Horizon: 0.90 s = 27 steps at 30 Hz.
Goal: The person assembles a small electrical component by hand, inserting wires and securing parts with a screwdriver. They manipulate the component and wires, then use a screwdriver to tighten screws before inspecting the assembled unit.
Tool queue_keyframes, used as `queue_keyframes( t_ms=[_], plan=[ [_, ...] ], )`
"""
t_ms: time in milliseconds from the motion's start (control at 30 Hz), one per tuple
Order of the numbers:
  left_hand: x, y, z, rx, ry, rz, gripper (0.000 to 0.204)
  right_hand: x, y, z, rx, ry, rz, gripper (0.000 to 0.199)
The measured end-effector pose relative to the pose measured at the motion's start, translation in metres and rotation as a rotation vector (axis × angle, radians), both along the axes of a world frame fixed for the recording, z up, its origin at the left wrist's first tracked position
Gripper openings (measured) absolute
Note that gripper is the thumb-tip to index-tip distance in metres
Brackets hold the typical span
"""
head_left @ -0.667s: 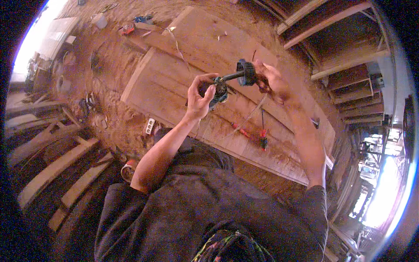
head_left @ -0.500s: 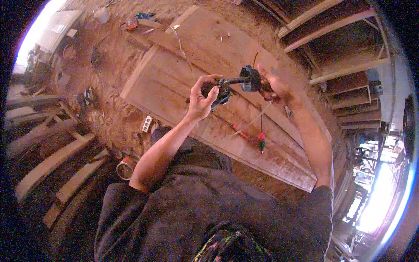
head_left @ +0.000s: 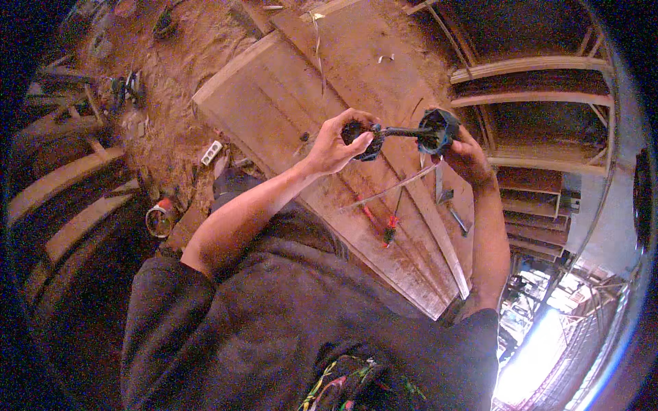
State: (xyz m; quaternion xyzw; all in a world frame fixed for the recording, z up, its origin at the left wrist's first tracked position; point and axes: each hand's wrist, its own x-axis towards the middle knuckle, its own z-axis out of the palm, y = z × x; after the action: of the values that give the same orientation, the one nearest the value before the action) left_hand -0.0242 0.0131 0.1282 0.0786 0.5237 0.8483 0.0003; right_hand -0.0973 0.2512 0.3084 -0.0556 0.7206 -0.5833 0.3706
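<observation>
My left hand (head_left: pixel 332 149) is closed round a dark round part (head_left: pixel 367 142), thumb on its near side. A black rod (head_left: pixel 401 131) runs from it to a blue-black cup-shaped housing (head_left: pixel 434 130), whose open mouth faces left. My right hand (head_left: pixel 469 156) grips that housing from the right, its fingers partly hidden. A thin pale cord or strip (head_left: pixel 408 183) hangs below the right hand. On the boards beneath lie a screwdriver with a red and black handle (head_left: pixel 391 229) and a red tool (head_left: pixel 370 209). What joins the parts is too blurred to tell.
Wide wooden boards (head_left: pixel 253 96) lie under my hands. A dark-headed tool (head_left: pixel 454 212) rests near my right forearm. To the left are a white power strip (head_left: pixel 212 153) and a round tin (head_left: pixel 161 218) on dusty ground. Wooden shelving (head_left: pixel 534 99) stands at the right.
The view has turned and shifted. Both hands still hold the same parts. The housing has tilted, showing more of its open mouth. The dark-headed tool by my right forearm now shows.
</observation>
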Motion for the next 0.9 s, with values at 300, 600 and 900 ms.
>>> queue_keyframes(
  t_ms=[300,600,900],
  plan=[
    [-0.007,0.002,-0.011,-0.016,0.102,0.07,0.027,-0.002,-0.008,0.008,0.144,0.146,0.119,0.096],
    [-0.005,0.001,-0.006,0.007,0.121,0.1,0.029,-0.008,0.006,-0.008,0.159,0.271,0.08,0.094],
    [-0.007,-0.004,-0.01,0.023,0.047,-0.001,0.026,-0.015,0.008,-0.017,0.151,0.213,0.006,0.088]
  ],
)
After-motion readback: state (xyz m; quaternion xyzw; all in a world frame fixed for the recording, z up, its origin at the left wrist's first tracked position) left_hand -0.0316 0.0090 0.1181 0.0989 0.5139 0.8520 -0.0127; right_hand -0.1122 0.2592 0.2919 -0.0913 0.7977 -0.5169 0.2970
